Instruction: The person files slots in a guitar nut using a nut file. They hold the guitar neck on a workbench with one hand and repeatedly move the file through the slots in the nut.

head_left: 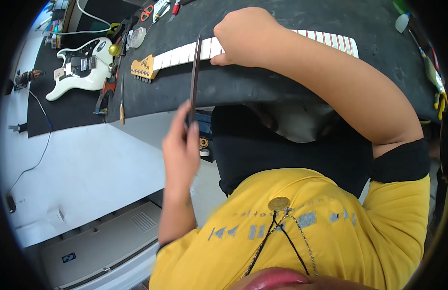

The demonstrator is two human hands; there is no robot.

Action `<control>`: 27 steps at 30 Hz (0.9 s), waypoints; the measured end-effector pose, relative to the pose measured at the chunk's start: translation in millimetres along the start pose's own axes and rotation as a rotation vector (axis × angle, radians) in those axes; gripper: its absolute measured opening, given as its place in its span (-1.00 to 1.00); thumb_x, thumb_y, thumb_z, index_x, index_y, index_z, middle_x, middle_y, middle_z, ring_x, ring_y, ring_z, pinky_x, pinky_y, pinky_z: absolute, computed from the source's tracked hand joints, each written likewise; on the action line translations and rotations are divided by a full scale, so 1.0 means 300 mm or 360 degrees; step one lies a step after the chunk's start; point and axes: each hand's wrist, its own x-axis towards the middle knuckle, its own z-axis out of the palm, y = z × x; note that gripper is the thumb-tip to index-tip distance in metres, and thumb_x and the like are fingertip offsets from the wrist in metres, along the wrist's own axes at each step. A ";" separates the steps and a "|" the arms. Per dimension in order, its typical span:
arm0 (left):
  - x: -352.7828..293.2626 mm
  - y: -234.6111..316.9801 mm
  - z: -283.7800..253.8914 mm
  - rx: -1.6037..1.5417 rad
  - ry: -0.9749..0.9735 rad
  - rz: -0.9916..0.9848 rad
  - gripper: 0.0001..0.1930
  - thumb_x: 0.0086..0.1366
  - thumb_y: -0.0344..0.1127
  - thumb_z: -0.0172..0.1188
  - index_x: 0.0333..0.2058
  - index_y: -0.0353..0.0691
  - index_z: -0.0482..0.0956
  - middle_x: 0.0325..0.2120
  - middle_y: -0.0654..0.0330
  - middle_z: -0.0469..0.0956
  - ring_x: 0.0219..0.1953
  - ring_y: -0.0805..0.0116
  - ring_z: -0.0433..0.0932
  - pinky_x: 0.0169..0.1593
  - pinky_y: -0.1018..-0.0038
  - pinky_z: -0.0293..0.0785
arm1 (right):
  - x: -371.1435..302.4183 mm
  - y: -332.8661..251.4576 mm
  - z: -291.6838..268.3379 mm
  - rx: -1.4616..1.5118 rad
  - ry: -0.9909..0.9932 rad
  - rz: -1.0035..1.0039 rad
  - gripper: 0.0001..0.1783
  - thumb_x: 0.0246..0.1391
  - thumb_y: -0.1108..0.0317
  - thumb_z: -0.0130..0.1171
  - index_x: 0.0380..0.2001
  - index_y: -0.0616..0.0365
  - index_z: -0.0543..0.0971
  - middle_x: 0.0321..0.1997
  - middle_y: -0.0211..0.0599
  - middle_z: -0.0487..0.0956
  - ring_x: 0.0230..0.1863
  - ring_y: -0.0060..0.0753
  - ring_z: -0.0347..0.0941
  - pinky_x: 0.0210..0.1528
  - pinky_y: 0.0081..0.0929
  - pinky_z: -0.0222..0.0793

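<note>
A guitar neck (178, 54) lies across the black mat, its wooden headstock (145, 67) to the left. White strips cover its fretboard, with thin reddish lines showing between them toward the right end. My right hand (247, 37) is closed over the middle of the neck, thumb along the near edge; the other fingers are mostly hidden. In my left hand (181, 150) is a long, flat, dark file (197, 65), gripped at its near end. The file's far part crosses over the neck, left of my right hand; whether it touches the fretboard I cannot tell.
A white electric guitar body (81, 70) lies at the left. Near it are a wooden-handled tool (122, 108), a tape measure (137, 37) and orange scissors (146, 13). Yellow-handled tools (434, 79) line the right edge. A white tabletop (83, 169) stretches out at the lower left.
</note>
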 end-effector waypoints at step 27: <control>0.393 0.198 -0.027 0.0380 -0.0069 0.0029 -0.60 0.58 -0.34 0.21 0.33 -0.12 0.65 -0.21 -0.28 0.76 -0.04 -0.40 0.71 0.09 -0.05 0.63 | 0.027 -0.030 -0.011 0.0004 0.0035 -0.0027 -0.42 0.12 -0.25 0.49 -0.42 0.13 0.84 -0.45 -0.11 0.76 -0.32 -0.01 0.79 -0.22 -0.11 0.74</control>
